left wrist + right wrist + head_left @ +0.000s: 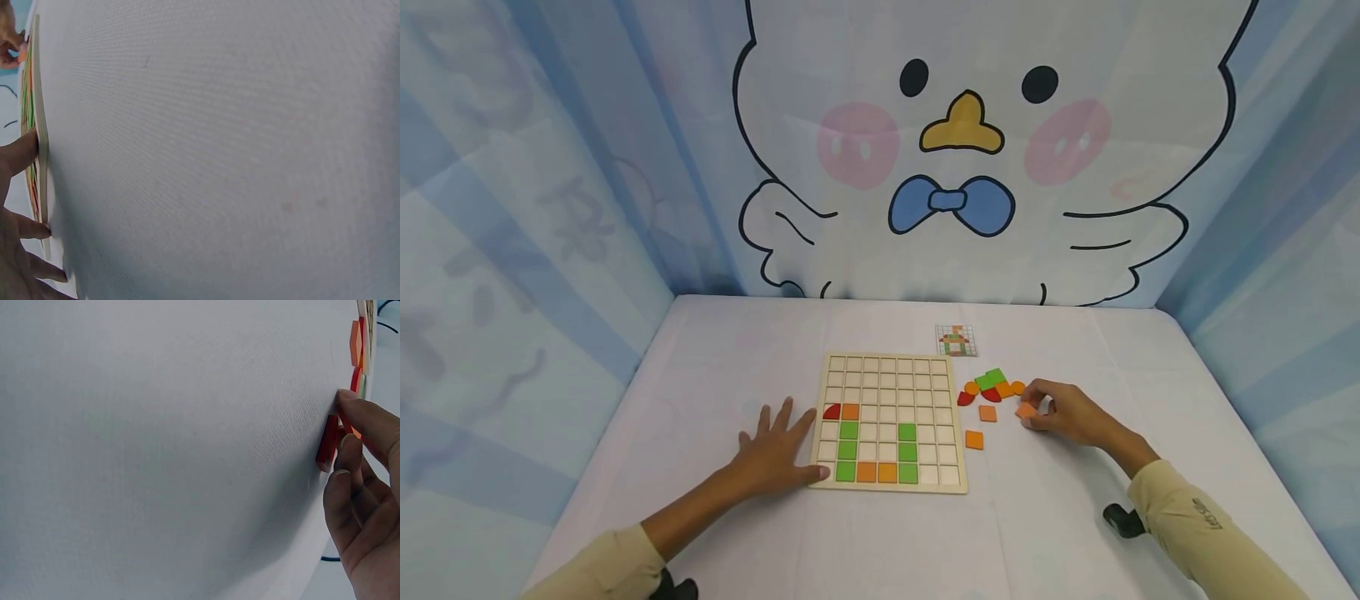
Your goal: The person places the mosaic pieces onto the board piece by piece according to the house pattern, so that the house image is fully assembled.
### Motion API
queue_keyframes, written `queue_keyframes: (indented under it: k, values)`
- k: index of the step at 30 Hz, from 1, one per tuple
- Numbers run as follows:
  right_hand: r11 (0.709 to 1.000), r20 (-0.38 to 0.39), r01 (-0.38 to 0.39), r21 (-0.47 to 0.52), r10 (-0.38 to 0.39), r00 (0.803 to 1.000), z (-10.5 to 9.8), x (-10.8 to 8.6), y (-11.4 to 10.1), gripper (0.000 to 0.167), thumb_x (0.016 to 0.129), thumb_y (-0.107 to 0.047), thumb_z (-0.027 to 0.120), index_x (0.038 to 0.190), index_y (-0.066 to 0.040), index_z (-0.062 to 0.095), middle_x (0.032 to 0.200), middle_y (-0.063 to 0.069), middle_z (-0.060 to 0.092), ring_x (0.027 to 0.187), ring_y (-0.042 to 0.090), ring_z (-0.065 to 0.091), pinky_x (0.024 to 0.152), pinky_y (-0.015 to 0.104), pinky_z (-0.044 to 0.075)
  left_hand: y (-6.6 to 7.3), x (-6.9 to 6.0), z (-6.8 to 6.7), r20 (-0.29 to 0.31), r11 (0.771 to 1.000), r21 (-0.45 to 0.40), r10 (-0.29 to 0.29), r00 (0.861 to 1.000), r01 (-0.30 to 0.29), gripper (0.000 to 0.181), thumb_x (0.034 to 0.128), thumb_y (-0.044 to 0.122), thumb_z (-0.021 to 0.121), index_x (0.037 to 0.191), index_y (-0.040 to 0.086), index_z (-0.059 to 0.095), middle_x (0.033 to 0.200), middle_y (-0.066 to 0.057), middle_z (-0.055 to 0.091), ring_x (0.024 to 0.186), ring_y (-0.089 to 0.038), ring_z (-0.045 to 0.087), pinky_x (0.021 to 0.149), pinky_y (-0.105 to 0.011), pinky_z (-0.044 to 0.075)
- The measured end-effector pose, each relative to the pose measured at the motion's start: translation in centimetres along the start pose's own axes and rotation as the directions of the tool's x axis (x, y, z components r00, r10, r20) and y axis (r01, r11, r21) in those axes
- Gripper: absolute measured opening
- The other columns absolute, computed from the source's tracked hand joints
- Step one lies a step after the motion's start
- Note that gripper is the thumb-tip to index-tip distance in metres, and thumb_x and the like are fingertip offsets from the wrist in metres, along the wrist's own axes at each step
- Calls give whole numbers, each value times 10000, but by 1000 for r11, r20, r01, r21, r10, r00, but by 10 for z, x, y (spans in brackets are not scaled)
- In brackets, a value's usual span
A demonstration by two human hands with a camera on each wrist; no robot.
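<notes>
In the head view my right hand [1067, 412] pinches an orange square tile [1025, 410] between thumb and fingers, right of the loose tiles. The right wrist view shows the right hand [369, 481] low over the table with thumb and fingers bent. My left hand [771, 458] lies with spread fingers at the left edge of the wooden grid board [925, 387], its thumb touching the lower left corner. Green tiles [847, 450], orange tiles [867, 472] and one red quarter-round tile [832, 411] sit in the board's squares.
A small pattern card [957, 341] lies behind the board. Beside the board's right edge are single orange squares [974, 440] and a cluster of green [995, 377], red [966, 399] and orange round tiles [1018, 387]. Printed curtains [550, 250] surround the white table [737, 350].
</notes>
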State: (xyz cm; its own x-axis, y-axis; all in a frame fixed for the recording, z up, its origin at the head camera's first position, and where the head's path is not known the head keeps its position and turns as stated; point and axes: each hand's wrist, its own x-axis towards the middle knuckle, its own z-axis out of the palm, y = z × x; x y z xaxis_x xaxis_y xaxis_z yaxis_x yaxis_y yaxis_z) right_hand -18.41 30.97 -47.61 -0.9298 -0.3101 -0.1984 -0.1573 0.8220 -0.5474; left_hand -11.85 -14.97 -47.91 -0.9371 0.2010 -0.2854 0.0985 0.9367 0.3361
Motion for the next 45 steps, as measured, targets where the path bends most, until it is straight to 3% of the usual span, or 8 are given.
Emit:
queue_keyframes:
  k: [15,25,45]
  values:
    - [1000,7,-21,-11,21,1000,1,2,0,323,829,-226,782,1095,-125,628,925,-2,622,806,161,514,671,217,462,0,0,-2,-7,1000,-13,25,1000,-25,920,758,508,768,1502,131,380,1589,-278,200,1415,-606,140,947,-839,220]
    - [999,26,-2,55,1,1000,-2,1,-2,270,906,-129,687,1169,-99,633,926,47,641,656,155,550,576,234,494,-3,2,2,-8,1000,-9,28,1000,-28,927,760,518,764,1508,137,370,1593,-275,189,1419,-602,131,947,-840,217]
    - [984,18,-28,178,26,1000,-14,3,-11,354,907,-222,699,1215,-59,641,964,103,597,601,191,546,541,243,478,-1,0,-1,6,1000,-20,20,1000,-19,932,759,517,765,1508,131,368,1593,-278,183,1421,-604,115,952,-840,209]
